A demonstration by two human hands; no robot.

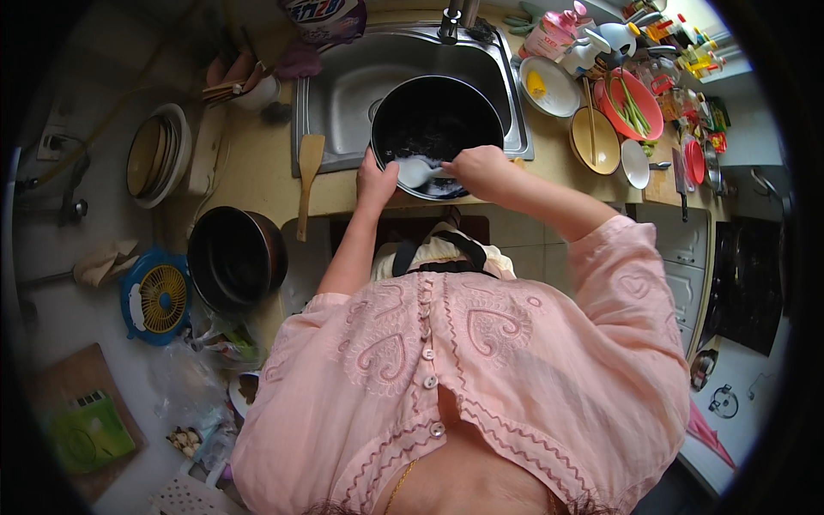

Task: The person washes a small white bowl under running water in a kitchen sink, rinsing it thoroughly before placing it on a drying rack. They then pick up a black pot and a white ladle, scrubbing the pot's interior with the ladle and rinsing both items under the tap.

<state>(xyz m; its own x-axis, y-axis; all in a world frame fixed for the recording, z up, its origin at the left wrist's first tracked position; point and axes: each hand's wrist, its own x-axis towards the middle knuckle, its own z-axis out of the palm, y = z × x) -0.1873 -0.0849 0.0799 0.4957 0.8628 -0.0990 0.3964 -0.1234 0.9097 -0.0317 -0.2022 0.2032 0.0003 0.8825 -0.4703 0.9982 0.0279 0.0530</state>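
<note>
A large black pot [438, 107] stands tilted over the near edge of the steel sink [339, 86], with some foamy water inside. My left hand [376, 180] is closed on its near left rim, the thumb over the edge. My right hand [482, 172] is closed at the near right side of the pot, around the handle of a white ladle [415, 172]. The ladle's rounded bowl lies among the suds, close to my left thumb. Left of the pot, a wooden spatula [310, 176] lies on the counter, its handle past the front edge.
The faucet [449, 26] rises behind the sink. To the right stand a white bowl [550, 94], a yellow bowl [594, 142], a red basin [633, 105] and several bottles. A knife [681, 183] lies farther right. Stacked bowls [160, 154] and another dark pot [233, 260] are at left.
</note>
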